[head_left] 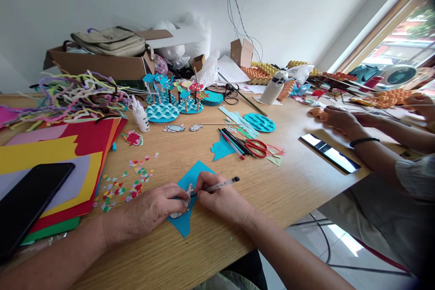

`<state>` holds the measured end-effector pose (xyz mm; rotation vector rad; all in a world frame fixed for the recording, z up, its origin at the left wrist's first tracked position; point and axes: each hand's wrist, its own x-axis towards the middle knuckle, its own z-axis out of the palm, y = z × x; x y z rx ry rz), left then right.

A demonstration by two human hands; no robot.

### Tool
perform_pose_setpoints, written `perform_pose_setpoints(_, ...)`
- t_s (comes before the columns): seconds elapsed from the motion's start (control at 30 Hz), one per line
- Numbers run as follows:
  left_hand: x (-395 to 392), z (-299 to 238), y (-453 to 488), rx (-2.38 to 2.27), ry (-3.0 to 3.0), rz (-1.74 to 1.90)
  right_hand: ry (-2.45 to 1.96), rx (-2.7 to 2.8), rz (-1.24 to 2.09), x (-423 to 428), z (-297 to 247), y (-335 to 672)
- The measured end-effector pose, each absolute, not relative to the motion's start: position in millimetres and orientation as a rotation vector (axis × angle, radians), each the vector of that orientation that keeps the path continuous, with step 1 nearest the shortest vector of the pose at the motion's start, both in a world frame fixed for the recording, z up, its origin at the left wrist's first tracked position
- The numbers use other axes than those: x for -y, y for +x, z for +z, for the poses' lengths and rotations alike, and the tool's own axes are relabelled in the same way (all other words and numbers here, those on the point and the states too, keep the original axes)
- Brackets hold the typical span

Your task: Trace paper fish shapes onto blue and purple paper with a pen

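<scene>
Looks like a craft workroom to me: chenille stems [70, 95] heaped beyond the left hand [154, 204], coloured paper [86, 145] stacked left of it, scissors [257, 147] past the right hand [222, 201], and farther right a co-worker's hand [340, 118] over the same wooden table [272, 179].

No word, brand or number can be read with certainty anywhere in the scene. On the left, toward the far side of the table, the small white bottle [140, 116] bears dark print low on its side, too small to make out. Near the middle, the pen [222, 184] has dark marks along its barrel, too blurred to tell as letters or figures.
</scene>
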<state>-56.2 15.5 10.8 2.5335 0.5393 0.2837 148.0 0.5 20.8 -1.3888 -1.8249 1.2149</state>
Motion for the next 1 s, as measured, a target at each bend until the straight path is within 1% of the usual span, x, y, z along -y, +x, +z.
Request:
perform_pose_setpoints(0.13, -16.0, 9.4, -56.3, -0.528, 2.543, 0.300, -1.336, 1.792, 1.277, 2.1, 22.4, 151.2)
perform_pose_setpoints(0.7, -15.1, 11.6, -55.2, -0.546, 2.499, 0.299, -1.334, 2.034, 1.135, 12.1, 25.6, 148.0)
perform_pose_setpoints(1.0, -15.0, 13.9, -55.0, -0.547, 2.527, 0.268, -1.345, 2.029, 1.120, 14.0, 27.2, 148.4)
